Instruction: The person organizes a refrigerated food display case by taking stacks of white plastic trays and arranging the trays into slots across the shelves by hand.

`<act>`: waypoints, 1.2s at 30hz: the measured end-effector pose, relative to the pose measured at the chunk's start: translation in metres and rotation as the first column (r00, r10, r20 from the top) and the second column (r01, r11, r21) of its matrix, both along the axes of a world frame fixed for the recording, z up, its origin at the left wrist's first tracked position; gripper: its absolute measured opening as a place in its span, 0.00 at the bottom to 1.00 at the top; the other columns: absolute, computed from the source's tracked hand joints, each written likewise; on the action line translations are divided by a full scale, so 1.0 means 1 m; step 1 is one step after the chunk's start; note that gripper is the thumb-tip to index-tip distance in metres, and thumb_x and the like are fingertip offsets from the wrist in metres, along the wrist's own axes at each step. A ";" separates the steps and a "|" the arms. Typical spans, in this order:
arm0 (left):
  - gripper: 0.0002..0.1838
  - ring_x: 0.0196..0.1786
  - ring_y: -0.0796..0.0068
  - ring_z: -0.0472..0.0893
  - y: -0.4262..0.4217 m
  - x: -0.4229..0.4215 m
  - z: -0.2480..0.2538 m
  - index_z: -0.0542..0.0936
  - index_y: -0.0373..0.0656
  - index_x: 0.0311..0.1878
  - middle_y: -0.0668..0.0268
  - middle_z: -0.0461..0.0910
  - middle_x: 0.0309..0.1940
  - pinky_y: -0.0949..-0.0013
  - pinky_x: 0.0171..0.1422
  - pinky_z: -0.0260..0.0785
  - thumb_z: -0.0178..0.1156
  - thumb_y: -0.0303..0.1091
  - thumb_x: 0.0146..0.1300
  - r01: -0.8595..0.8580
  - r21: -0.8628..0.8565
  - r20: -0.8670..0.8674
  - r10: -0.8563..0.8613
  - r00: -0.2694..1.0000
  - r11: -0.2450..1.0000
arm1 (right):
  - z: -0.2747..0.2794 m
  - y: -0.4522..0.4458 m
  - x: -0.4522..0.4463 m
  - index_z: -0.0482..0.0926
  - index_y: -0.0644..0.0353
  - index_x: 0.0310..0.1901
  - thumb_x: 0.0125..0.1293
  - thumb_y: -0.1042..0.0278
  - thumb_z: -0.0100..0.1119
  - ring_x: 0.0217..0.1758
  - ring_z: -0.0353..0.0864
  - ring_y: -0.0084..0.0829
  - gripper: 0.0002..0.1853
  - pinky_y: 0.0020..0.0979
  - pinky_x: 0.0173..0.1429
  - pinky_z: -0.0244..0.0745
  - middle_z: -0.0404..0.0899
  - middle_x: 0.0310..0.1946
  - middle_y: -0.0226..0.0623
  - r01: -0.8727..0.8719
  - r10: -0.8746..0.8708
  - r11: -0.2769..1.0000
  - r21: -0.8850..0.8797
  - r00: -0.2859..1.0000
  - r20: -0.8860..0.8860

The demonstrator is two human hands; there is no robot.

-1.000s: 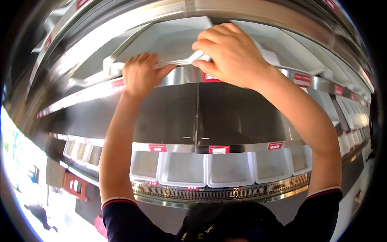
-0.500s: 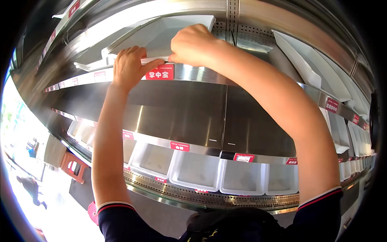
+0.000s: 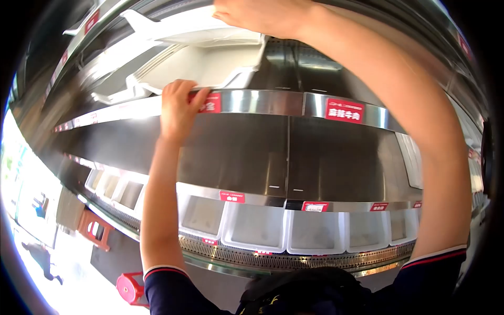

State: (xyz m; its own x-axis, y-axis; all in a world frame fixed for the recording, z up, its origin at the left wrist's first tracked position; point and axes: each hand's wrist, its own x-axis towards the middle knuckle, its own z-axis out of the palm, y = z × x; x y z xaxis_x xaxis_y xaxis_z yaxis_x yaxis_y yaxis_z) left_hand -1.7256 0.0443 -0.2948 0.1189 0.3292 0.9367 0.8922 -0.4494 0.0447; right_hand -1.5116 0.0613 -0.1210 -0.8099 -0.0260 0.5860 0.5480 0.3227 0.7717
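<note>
- Tipping is risked by one-ended support: the raised tray (image 3: 189, 27) is pinched by the right hand (image 3: 257, 16).
- At the shelf (image 3: 262, 102), the left hand (image 3: 177, 107) is curled, its grip unclear.

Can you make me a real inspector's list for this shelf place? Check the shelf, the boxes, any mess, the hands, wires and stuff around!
Surface: shiny metal shelf edge, with red labels.
Job's things: raised white tray, tipped above another white tray.
Clutter: nothing seen.
Hands: left hand at the shelf edge, partly over a label; right hand by the raised tray, cut off by the picture, so its grip is unclear.
Cables: nothing seen.
Surroundings: a row of white tubs below; a round red stool at lower left.
</note>
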 end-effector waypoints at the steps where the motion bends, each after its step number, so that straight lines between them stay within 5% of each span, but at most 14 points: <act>1: 0.10 0.34 0.58 0.74 -0.003 -0.003 0.008 0.79 0.37 0.30 0.58 0.76 0.28 0.60 0.42 0.64 0.66 0.34 0.55 0.019 -0.067 0.001 -0.019 1.000 0.998 | 0.003 -0.003 0.022 0.77 0.58 0.23 0.59 0.62 0.57 0.21 0.81 0.41 0.11 0.38 0.26 0.75 0.78 0.17 0.42 -0.072 0.072 0.997 0.013 0.997 0.010; 4: 0.13 0.30 0.61 0.74 -0.009 -0.009 0.023 0.80 0.36 0.26 0.59 0.75 0.24 0.62 0.36 0.63 0.67 0.37 0.54 0.039 -0.195 -0.001 -0.040 0.999 0.980 | 0.000 -0.014 0.089 0.74 0.56 0.21 0.59 0.56 0.59 0.17 0.78 0.37 0.15 0.34 0.21 0.72 0.76 0.14 0.36 -0.210 0.211 0.977 0.029 0.977 -0.034; 6: 0.14 0.30 0.63 0.73 -0.013 -0.011 0.030 0.79 0.35 0.26 0.59 0.75 0.24 0.63 0.36 0.63 0.67 0.39 0.54 -0.025 -0.249 -0.009 0.024 1.000 0.968 | -0.020 -0.022 0.142 0.78 0.56 0.26 0.60 0.58 0.61 0.27 0.76 0.35 0.12 0.36 0.31 0.70 0.75 0.20 0.32 -0.081 0.079 0.996 -0.024 0.994 -0.076; 9: 0.15 0.31 0.63 0.75 -0.015 -0.013 0.035 0.80 0.34 0.28 0.58 0.75 0.26 0.63 0.38 0.64 0.66 0.40 0.54 -0.073 -0.368 0.038 0.093 0.995 0.927 | -0.049 -0.043 0.173 0.72 0.52 0.20 0.58 0.53 0.63 0.23 0.73 0.27 0.17 0.31 0.28 0.67 0.70 0.17 0.25 -0.024 0.024 0.999 0.032 1.000 -0.013; 12: 0.16 0.32 0.62 0.75 -0.011 -0.019 0.034 0.79 0.34 0.28 0.57 0.75 0.26 0.62 0.39 0.65 0.66 0.40 0.54 -0.023 -0.371 0.057 0.047 0.997 0.928 | -0.078 -0.042 0.191 0.70 0.50 0.20 0.57 0.55 0.64 0.21 0.70 0.26 0.16 0.27 0.29 0.64 0.66 0.15 0.26 -0.023 0.023 1.000 -0.008 0.999 -0.037; 17: 0.19 0.33 0.55 0.76 -0.004 -0.015 0.030 0.79 0.33 0.28 0.55 0.76 0.27 0.59 0.40 0.65 0.66 0.44 0.56 -0.080 -0.309 0.072 0.107 0.992 0.948 | -0.103 -0.026 0.204 0.75 0.53 0.23 0.64 0.54 0.56 0.31 0.75 0.28 0.15 0.30 0.39 0.67 0.73 0.22 0.28 0.127 -0.117 0.977 -0.171 0.991 0.068; 21: 0.18 0.31 0.56 0.75 0.004 -0.025 0.023 0.79 0.34 0.27 0.56 0.76 0.26 0.59 0.39 0.64 0.65 0.42 0.56 -0.107 -0.224 0.014 0.113 0.993 0.969 | -0.120 -0.039 0.204 0.77 0.56 0.24 0.66 0.56 0.53 0.34 0.77 0.31 0.16 0.32 0.44 0.69 0.76 0.24 0.31 0.247 -0.286 0.906 -0.345 0.956 -0.068; 25: 0.16 0.30 0.57 0.75 -0.004 -0.018 0.023 0.78 0.34 0.26 0.57 0.75 0.26 0.60 0.37 0.64 0.64 0.40 0.56 -0.038 -0.242 0.047 0.051 0.998 0.969 | -0.122 -0.058 0.200 0.79 0.56 0.35 0.64 0.63 0.55 0.38 0.76 0.33 0.07 0.35 0.49 0.67 0.77 0.29 0.31 0.291 -0.376 0.806 -0.515 0.924 -0.066; 30: 0.16 0.32 0.60 0.76 -0.004 -0.024 0.019 0.78 0.34 0.28 0.58 0.76 0.26 0.61 0.40 0.65 0.65 0.40 0.57 -0.041 -0.193 -0.036 0.035 0.999 0.980 | -0.140 -0.076 0.188 0.78 0.54 0.44 0.58 0.66 0.60 0.54 0.70 0.31 0.11 0.38 0.61 0.62 0.74 0.46 0.31 -0.076 0.006 0.951 -0.299 0.974 -0.228; 36: 0.17 0.36 0.69 0.79 -0.004 -0.036 0.028 0.80 0.34 0.33 0.58 0.80 0.30 0.66 0.43 0.68 0.64 0.43 0.59 0.045 -0.354 0.078 -0.018 0.997 0.934 | -0.188 -0.131 0.166 0.78 0.57 0.38 0.54 0.67 0.62 0.55 0.70 0.30 0.10 0.33 0.56 0.67 0.74 0.45 0.32 -0.320 0.240 0.789 -0.525 0.946 -0.217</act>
State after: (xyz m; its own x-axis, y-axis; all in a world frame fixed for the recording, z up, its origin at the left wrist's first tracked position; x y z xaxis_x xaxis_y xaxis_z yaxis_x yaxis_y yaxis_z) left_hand -1.7615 0.0401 -0.2669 0.0708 0.6389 0.7660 0.8663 -0.4201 0.2703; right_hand -1.3458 -0.0695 -0.3094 -0.7316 0.1173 0.6716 0.4504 0.8227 0.3469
